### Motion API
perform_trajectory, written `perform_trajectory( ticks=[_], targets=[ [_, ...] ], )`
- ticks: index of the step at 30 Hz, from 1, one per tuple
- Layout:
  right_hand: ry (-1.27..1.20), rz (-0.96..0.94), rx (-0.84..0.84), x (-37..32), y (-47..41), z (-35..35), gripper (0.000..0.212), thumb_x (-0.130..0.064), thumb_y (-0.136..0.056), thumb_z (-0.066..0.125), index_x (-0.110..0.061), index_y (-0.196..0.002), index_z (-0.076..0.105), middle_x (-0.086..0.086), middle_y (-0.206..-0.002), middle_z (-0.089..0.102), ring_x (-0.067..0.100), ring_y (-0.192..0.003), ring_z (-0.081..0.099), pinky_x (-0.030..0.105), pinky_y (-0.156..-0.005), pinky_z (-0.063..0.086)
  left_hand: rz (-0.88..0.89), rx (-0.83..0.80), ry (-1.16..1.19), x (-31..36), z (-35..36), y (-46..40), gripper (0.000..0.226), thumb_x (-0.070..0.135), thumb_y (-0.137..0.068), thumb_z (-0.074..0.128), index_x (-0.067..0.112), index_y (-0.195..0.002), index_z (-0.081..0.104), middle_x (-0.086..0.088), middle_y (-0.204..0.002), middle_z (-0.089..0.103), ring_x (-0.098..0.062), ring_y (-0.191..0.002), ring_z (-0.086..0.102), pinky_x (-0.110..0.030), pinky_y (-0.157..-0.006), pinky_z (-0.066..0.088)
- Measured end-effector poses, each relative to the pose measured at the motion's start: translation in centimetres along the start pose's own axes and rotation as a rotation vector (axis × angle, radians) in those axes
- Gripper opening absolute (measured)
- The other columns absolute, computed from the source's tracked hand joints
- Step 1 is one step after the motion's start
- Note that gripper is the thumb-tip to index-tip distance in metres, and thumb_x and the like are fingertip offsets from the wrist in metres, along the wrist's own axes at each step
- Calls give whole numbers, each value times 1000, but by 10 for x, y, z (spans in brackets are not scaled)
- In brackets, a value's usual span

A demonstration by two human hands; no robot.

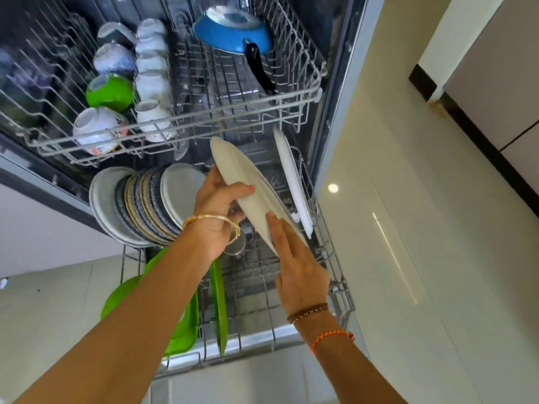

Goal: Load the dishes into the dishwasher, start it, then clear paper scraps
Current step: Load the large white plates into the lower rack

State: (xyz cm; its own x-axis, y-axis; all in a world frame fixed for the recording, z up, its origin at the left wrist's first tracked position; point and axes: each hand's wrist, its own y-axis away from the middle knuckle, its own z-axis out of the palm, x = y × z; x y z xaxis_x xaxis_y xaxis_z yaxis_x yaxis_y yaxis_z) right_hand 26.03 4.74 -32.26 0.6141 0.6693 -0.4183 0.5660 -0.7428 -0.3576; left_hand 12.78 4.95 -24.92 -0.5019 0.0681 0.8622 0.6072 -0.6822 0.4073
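Care is needed as the white plate [248, 185], gripped by the left hand [217, 211] and steadied by the flat-fingered right hand [297, 263], is lowered on edge into the lower rack [335, 275] beside the standing white plate [291, 182].

I count two racks: an upper rack [175, 118] and a lower rack [291, 287]. Up top I see one blue pan [233, 36], one green cup [109, 93], and several more cups, white or patterned; blur keeps me from an exact number. Below, I count one white plate [248, 185] held between two hands, one white plate on edge [293, 182] to its right, a row of grey and patterned plates [140, 205] too tightly packed to count, and two green pieces [218, 301].
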Motion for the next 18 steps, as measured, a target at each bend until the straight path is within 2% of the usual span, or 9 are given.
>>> perform_trajectory(
  ticks=[3, 7, 9, 11, 13, 18],
  targets=[
    [51, -29, 10, 7, -15, 19, 100, 4, -50, 82, -20, -133, 32, 12, -112, 66, 31, -81, 70, 40, -32, 49, 2, -57, 83, -9, -9, -18, 41, -9, -83, 52, 23, -108, 55, 0, -91, 63, -16, -84, 61, -26, -66, 57],
    [108, -27, -31, 14, -28, 41, 110, 7, -43, 85, -21, -134, 32, 13, -111, 67, 31, -84, 70, 43, -33, 50, -73, -60, 192, -18, -19, -43, 31, -6, -85, 51, 19, -103, 56, -2, -92, 62, -16, -83, 62, -26, -64, 58],
    [78, 3, -30, 16, -36, 50, 111, 12, -42, 83, -21, -135, 32, 12, -110, 67, 29, -79, 70, 38, -31, 49, -78, -92, 141, -23, -20, -53, 32, -7, -86, 51, 17, -106, 55, 0, -94, 61, -15, -86, 61, -28, -67, 57],
    [44, 22, -8, 18, -44, 53, 108, 16, -42, 80, -20, -133, 34, 10, -106, 69, 25, -65, 69, 30, -27, 45, -55, -114, 77, -27, -16, -58, 42, -9, -86, 50, 16, -119, 51, 1, -101, 60, -17, -95, 59, -31, -77, 54],
    [61, 29, 18, 20, -52, 57, 106, 16, -39, 80, -20, -129, 39, 6, -101, 70, 19, -56, 66, 24, -25, 41, -45, -114, 91, -31, -14, -65, 46, -10, -86, 50, 16, -123, 49, 0, -105, 58, -19, -98, 58, -32, -82, 52],
    [120, 16, 65, 25, -68, 66, 105, 8, -28, 85, -19, -123, 48, 0, -92, 71, 15, -49, 63, 20, -28, 38, -41, -93, 159, -36, -15, -85, 31, -6, -86, 51, 19, -103, 56, -1, -94, 57, -14, -84, 57, -28, -79, 53]
  ],
)
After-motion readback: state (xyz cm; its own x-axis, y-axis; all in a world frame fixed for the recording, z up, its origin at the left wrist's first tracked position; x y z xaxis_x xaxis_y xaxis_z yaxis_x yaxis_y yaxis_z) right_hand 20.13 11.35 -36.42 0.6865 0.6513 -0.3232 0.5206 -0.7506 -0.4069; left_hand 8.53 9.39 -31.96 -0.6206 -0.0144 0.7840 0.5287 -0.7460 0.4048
